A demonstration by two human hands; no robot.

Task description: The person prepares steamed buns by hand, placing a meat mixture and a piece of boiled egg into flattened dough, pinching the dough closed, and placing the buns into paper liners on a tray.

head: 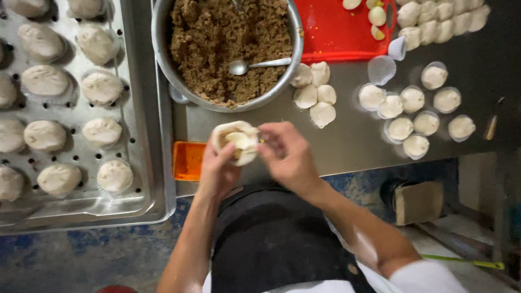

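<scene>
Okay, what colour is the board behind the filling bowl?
Red board, seen in the head view.

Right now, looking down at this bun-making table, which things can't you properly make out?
- Filling inside the dough piece: head view, hidden by the folded dough and both the left hand and right hand.
- Spoon bowl: partly sunk in the brown filling of the metal bowl.
- Perforated tray: cut off by the left and top edges.
- Orange container: partly behind the left hand; contents unclear.
- Thin tool at right: too dim and small.
</scene>
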